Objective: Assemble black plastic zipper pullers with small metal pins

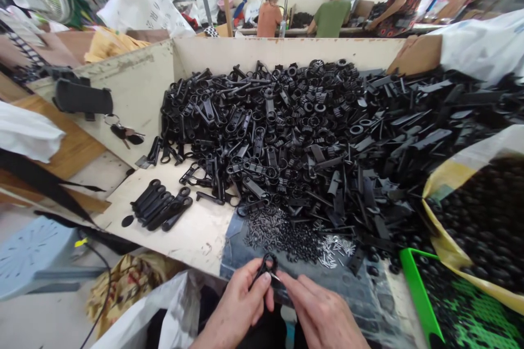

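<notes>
My left hand (245, 297) grips a black plastic part with a ring-shaped end (269, 262) near the table's front edge. Close against it, my right hand (321, 305) has its fingers pressed together around a slim shiny metal piece (275, 277), whose tip meets the black part. The rest of that piece is hidden by my fingers. Just beyond my hands, a dark mat (241, 253) carries small grey pieces (266, 226), small black pieces (303, 242) and silver pins (335, 250). Several finished-looking black ring-ended handles (159, 204) lie side by side to the left.
A large heap of black plastic parts (262, 136) fills the table's middle and back. At right stand an open sack of round black pieces (487, 218) and a green tray (417, 289). Keys (126, 133) hang at the left board. Three people work in the background.
</notes>
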A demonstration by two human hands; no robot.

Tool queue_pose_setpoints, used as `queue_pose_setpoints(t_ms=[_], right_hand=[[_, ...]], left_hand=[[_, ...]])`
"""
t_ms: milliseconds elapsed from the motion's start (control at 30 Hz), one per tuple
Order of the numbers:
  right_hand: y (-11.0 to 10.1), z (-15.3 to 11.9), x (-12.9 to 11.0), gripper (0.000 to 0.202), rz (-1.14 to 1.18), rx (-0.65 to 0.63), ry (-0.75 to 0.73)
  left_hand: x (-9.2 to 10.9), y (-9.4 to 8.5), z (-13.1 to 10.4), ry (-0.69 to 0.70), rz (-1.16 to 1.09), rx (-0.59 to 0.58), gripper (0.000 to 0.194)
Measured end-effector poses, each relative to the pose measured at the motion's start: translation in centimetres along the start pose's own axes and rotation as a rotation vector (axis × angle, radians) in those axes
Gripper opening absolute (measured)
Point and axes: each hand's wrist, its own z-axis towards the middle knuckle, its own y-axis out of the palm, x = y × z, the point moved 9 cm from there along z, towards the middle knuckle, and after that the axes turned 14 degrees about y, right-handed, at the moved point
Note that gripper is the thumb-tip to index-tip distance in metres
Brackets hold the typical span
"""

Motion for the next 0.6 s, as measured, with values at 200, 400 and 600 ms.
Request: queue_pose_setpoints(t_ms=[200, 400, 600], right_hand=[[-0.4, 0.9, -0.2, 0.037, 0.207, -0.094, 0.09], [-0.9, 1.4, -0.3, 0.038, 0.236, -0.098, 0.136], [-0.3, 1.4, -0.6, 0.038, 0.148, -0.16, 0.155]], left_hand=[[0.3, 0.2, -0.1, -0.023, 0.006, 0.006, 0.063], [0.1, 0.2, -0.1, -0.017, -0.012, 0.068, 0.059], [-0.5, 0.0, -0.2, -0.012, -0.009, 0.135, 0.055]])
